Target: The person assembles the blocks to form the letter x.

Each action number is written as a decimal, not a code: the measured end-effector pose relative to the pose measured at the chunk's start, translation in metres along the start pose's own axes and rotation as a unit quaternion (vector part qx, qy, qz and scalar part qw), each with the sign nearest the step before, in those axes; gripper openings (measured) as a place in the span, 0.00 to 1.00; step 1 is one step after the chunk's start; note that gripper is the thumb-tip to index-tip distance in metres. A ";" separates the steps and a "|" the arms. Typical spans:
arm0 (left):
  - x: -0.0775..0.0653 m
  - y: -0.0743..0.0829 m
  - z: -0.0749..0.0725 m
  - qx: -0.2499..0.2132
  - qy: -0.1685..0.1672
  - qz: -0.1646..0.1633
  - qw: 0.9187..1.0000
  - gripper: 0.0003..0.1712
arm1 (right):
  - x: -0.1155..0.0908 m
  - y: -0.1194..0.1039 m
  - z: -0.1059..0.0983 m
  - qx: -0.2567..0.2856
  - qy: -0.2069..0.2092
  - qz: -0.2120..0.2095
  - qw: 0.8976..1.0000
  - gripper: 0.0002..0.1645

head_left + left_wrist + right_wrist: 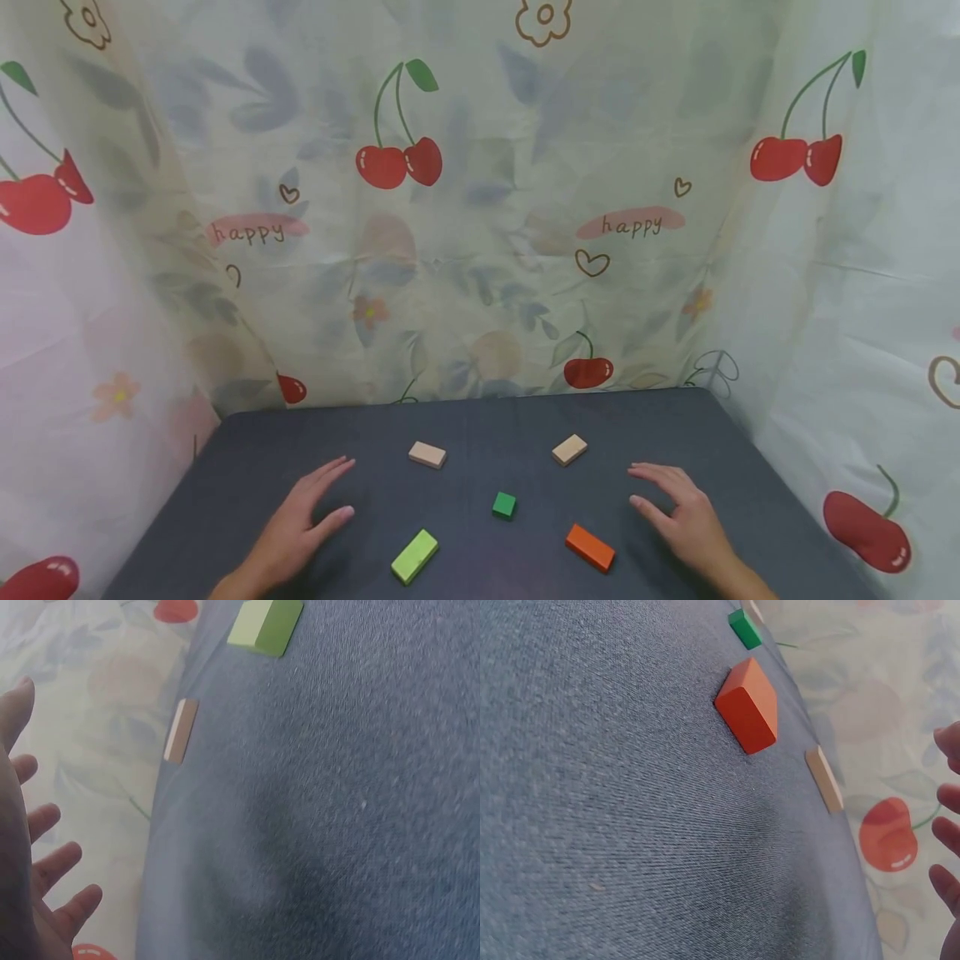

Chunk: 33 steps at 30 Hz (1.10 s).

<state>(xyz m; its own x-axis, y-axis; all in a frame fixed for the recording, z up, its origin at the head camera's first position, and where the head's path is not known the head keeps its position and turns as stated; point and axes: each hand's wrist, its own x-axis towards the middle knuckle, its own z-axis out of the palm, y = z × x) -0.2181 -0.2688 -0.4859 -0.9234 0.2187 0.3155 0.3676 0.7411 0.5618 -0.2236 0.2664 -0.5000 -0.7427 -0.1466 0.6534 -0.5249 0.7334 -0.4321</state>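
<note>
My left hand (294,527) hovers over the left part of the dark table, fingers extended and holding nothing. Nearest to it lies a light green block (415,557), also seen at the top of the left wrist view (264,626). On the other side my right hand (684,518) is held up too, its fingers loosely spread and apart from everything. An orange block (590,547) lies to its left and shows large in the right wrist view (748,709). Between the two hands sits a small green block (504,506).
Farther back on the dark cloth-covered table (480,425) lie two pale wooden blocks, a left one (427,455) and a right one (569,450). A cherry-printed curtain (480,275) closes off the back and both sides.
</note>
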 end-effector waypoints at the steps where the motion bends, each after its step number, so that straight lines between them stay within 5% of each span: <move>1: 0.000 0.001 0.001 -0.002 0.000 0.000 1.000 0.33 | -0.001 0.000 0.000 -0.001 -0.001 0.002 1.000 0.25; 16: 0.002 0.013 0.019 -0.031 -0.006 -0.009 0.999 0.34 | -0.008 -0.009 0.012 0.052 -0.063 0.067 0.994 0.25; 33: 0.011 0.030 0.044 -0.110 0.026 -0.015 0.994 0.18 | -0.006 -0.017 0.026 0.141 -0.123 0.210 0.960 0.29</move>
<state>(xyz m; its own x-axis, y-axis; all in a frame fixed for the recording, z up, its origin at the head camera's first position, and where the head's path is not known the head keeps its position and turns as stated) -0.2222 -0.2168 -0.4991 -0.9291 0.1615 0.3328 0.3613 0.5893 0.7226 -0.2211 0.2378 -0.5124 -0.9709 -0.0554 0.2332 -0.2237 0.5592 -0.7983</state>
